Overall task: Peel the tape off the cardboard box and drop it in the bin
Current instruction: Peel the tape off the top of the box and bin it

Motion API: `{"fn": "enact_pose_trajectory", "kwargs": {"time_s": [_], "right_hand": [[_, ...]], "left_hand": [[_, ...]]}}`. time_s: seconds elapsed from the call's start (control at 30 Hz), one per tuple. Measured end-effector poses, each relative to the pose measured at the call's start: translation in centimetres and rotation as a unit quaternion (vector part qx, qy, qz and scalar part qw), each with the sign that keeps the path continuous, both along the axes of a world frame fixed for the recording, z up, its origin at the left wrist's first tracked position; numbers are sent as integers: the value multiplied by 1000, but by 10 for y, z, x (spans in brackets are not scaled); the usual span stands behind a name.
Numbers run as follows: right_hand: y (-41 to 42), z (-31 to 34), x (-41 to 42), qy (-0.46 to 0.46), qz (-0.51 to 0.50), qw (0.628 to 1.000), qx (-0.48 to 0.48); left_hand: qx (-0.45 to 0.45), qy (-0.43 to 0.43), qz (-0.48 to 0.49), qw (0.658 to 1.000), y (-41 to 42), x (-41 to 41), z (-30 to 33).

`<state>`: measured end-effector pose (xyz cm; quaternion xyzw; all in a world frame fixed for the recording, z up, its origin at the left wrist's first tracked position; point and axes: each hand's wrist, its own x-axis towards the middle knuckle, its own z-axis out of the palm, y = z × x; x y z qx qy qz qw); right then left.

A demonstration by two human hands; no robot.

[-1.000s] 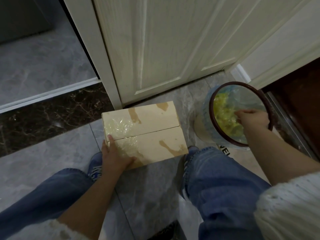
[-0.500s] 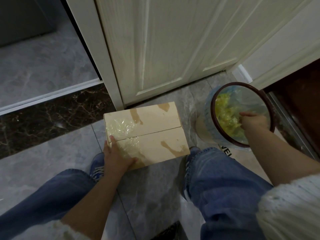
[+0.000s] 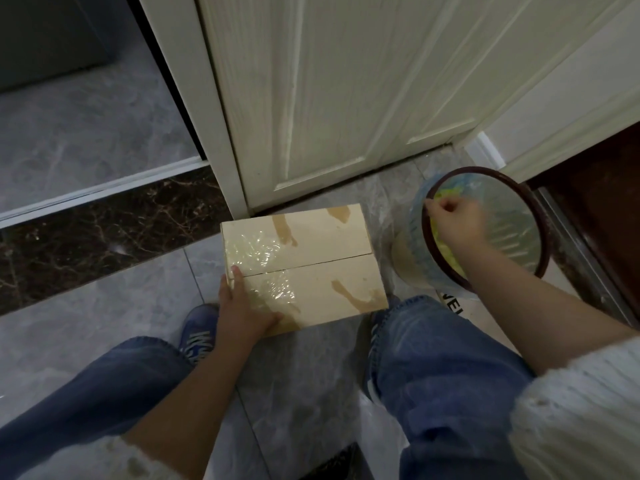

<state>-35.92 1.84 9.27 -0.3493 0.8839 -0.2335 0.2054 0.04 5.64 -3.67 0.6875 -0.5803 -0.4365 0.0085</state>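
Observation:
A pale cardboard box lies on the grey floor tiles with its flaps closed. Crinkled clear tape covers its left part, and brown torn patches mark the rest. My left hand grips the box's near left corner, with one fingertip on top by the seam. To the right stands a round bin with a dark rim and a clear liner, with yellow-green waste inside. My right hand is over the bin at its left rim. Its fingertips are pinched on a small clear bit of tape that is hard to make out.
A white panelled door stands just behind the box and bin. My knees in blue jeans and a blue shoe are close to the box's near side. A dark marble strip crosses the floor on the left. A dark wooden threshold lies right of the bin.
My right hand moved from deep inside the bin over to its left rim. My left hand and the box stayed put.

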Motion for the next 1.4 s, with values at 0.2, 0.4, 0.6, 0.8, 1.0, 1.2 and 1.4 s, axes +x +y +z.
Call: {"fn": "enact_pose_trajectory", "kwargs": {"time_s": [0.2,0.4,0.6,0.8,1.0,1.2,1.4], "right_hand": [[-22,-20,77,-45,266,962,51],[-31,-64,127,-22,437,887,147],[-23,-96,160,-8,444,877,186],[-15,-105,170,12,425,890,162],[-16,-108,178,20,386,914,124],[-13,-112,178,-23,368,925,92],[-14,-117,186,-3,348,934,87]], "left_hand": [[10,9,-25,1000,-3,-17,-2],[11,21,-14,1000,-3,-15,-3],[3,6,-14,1000,-3,-16,-5],[1,21,2,1000,-1,-16,-1],[8,35,17,999,-1,-17,-1],[14,34,19,999,-1,-18,2],[15,45,23,999,-2,-18,7]]}}
